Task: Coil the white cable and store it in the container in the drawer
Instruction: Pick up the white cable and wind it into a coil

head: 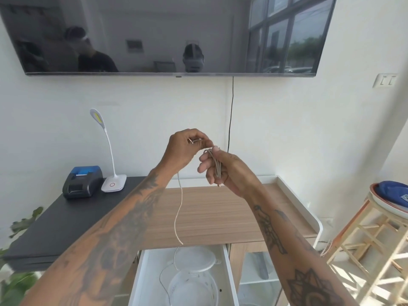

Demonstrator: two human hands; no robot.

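Note:
Both hands are raised above the wooden cabinet top. My right hand point(223, 171) grips a bundle of coiled loops of the white cable point(179, 215). My left hand point(187, 146) pinches the cable just left of the bundle. From the left hand a loose length of cable hangs down, past the cabinet edge and into the open white drawer point(228, 274). In the drawer stands a clear round container point(192, 286), with its clear lid point(194, 259) lying behind it. The cable's tail curves beside the container.
A wall-mounted TV point(167, 34) hangs ahead, with a black cord point(231, 113) dropping from it. On the black surface at left stand a white desk lamp point(111, 164) and a small black and blue printer point(82, 181). A wooden stool point(375, 228) carrying a blue cap is at right.

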